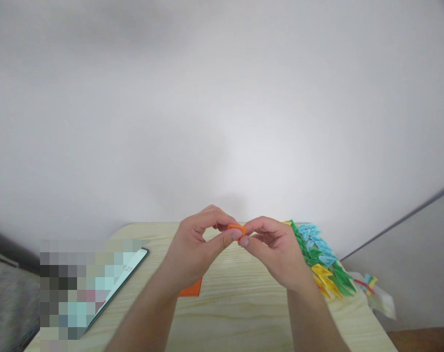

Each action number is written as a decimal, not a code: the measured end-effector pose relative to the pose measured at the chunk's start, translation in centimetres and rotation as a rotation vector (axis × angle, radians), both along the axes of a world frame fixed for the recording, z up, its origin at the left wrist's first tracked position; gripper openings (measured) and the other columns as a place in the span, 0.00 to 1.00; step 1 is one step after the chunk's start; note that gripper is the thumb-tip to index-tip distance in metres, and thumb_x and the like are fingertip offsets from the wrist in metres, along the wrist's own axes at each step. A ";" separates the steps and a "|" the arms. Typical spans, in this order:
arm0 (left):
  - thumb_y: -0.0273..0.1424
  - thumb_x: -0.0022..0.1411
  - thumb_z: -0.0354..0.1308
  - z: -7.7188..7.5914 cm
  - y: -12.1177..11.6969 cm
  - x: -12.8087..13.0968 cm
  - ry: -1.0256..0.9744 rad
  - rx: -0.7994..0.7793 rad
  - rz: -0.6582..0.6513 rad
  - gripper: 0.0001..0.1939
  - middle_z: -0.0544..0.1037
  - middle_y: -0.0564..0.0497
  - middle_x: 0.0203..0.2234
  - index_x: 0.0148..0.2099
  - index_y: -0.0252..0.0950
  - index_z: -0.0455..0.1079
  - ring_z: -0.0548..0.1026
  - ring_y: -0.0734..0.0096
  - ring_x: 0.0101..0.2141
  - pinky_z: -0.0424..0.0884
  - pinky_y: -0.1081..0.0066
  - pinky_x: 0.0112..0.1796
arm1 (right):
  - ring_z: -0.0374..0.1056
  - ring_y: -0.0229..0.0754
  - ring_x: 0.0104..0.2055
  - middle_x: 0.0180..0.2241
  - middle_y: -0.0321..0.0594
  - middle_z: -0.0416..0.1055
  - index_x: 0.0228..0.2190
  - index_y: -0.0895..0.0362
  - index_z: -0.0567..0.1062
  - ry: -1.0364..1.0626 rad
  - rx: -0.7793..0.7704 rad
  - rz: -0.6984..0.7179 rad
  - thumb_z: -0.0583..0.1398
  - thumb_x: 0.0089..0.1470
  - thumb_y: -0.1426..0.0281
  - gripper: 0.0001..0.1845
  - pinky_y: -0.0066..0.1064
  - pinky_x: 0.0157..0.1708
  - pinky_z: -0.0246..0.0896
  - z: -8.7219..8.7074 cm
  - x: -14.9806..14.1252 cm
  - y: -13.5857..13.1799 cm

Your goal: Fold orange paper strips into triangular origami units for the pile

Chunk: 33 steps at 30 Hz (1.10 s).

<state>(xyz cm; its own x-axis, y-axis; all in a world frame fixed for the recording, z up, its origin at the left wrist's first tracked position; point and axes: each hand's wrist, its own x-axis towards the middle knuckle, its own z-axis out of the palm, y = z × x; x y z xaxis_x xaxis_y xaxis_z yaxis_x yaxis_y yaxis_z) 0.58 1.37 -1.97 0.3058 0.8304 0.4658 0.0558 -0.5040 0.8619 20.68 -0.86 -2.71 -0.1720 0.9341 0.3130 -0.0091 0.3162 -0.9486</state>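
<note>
A small folded piece of orange paper (236,228) is held up over the table between my two hands. My left hand (198,244) pinches it from the left, thumb in front and fingers behind. From the other side, my right hand (275,247) grips its right end between thumb and forefinger. Fingertips cover much of the paper, so its full folded shape is hidden. Below my left wrist lies a flat orange paper (190,289), partly covered by the forearm.
Folded paper pieces in green (341,278), light blue (315,242) and yellow (324,278) lie along the right edge of the wooden table (236,313). A tablet-like device (134,264), partly blurred out, is at the left. A clear plastic bag (383,300) hangs beyond the right edge. A wall (222,107) stands behind.
</note>
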 end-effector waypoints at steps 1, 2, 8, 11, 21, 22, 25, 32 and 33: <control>0.33 0.66 0.68 -0.1 0.0 0.0 -0.012 -0.014 0.015 0.04 0.78 0.53 0.33 0.44 0.43 0.81 0.74 0.70 0.37 0.68 0.67 0.41 | 0.74 0.40 0.36 0.34 0.39 0.82 0.36 0.54 0.83 -0.002 0.002 -0.022 0.70 0.58 0.68 0.03 0.31 0.38 0.69 0.0 -0.1 0.0; 0.34 0.66 0.68 -0.2 0.1 0.1 -0.027 -0.026 0.029 0.06 0.78 0.53 0.33 0.45 0.44 0.81 0.74 0.70 0.38 0.68 0.67 0.42 | 0.74 0.40 0.36 0.34 0.39 0.82 0.35 0.54 0.83 0.001 0.002 -0.040 0.69 0.58 0.68 0.03 0.31 0.38 0.69 0.0 -0.2 0.1; 0.33 0.67 0.66 -0.2 0.1 -0.1 0.019 0.034 0.085 0.02 0.77 0.53 0.33 0.41 0.42 0.78 0.73 0.69 0.38 0.68 0.66 0.43 | 0.74 0.38 0.33 0.30 0.36 0.81 0.34 0.54 0.82 0.055 -0.001 -0.095 0.70 0.58 0.67 0.04 0.29 0.36 0.69 0.1 -0.3 0.1; 0.30 0.68 0.64 0.2 0.0 -0.1 0.090 0.120 0.133 0.02 0.76 0.54 0.33 0.40 0.41 0.77 0.73 0.70 0.38 0.68 0.66 0.42 | 0.74 0.39 0.33 0.31 0.36 0.81 0.34 0.54 0.82 -0.009 0.016 -0.122 0.69 0.58 0.67 0.04 0.29 0.36 0.69 0.1 -0.2 0.2; 0.24 0.67 0.57 0.9 -0.6 0.2 0.468 0.341 0.187 0.08 0.73 0.53 0.29 0.36 0.38 0.74 0.70 0.67 0.35 0.65 0.64 0.38 | 0.76 0.40 0.37 0.35 0.35 0.79 0.36 0.53 0.80 -0.251 0.140 -0.175 0.64 0.57 0.75 0.06 0.30 0.37 0.73 0.4 -0.5 0.1; 0.24 0.67 0.57 0.9 -0.6 0.3 0.498 0.349 0.192 0.08 0.72 0.53 0.28 0.36 0.38 0.74 0.69 0.67 0.35 0.65 0.64 0.38 | 0.76 0.40 0.35 0.34 0.35 0.79 0.35 0.53 0.80 -0.258 0.120 -0.183 0.64 0.56 0.76 0.06 0.29 0.35 0.72 0.3 -0.6 0.1; 0.24 0.67 0.56 0.5 -0.5 0.6 0.557 0.354 0.204 0.07 0.71 0.52 0.28 0.37 0.39 0.74 0.69 0.66 0.35 0.64 0.64 0.38 | 0.75 0.38 0.31 0.30 0.34 0.79 0.34 0.54 0.80 -0.281 0.069 -0.204 0.64 0.55 0.76 0.06 0.28 0.31 0.70 -0.1 -0.8 0.2; 0.24 0.65 0.57 -0.4 -0.3 1.2 0.529 0.374 0.224 0.06 0.73 0.52 0.28 0.37 0.39 0.73 0.70 0.65 0.34 0.64 0.64 0.37 | 0.76 0.40 0.30 0.29 0.35 0.80 0.32 0.54 0.80 -0.314 0.079 -0.271 0.63 0.54 0.75 0.05 0.27 0.27 0.67 -0.2 -1.4 0.1; 0.24 0.65 0.57 -0.5 -0.4 1.2 0.527 0.371 0.225 0.06 0.73 0.51 0.28 0.36 0.39 0.73 0.70 0.65 0.34 0.64 0.64 0.36 | 0.76 0.41 0.30 0.29 0.35 0.80 0.32 0.54 0.80 -0.314 0.074 -0.271 0.64 0.54 0.75 0.05 0.27 0.27 0.67 -0.2 -1.4 0.1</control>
<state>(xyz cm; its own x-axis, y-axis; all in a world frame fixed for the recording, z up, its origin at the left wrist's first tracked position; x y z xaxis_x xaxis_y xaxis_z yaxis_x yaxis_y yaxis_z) 1.75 1.02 -2.47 0.4087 0.7146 0.5678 0.5587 -0.6878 0.4635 19.28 -0.71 -2.87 -0.0206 0.9354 0.3529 0.3700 0.3350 -0.8665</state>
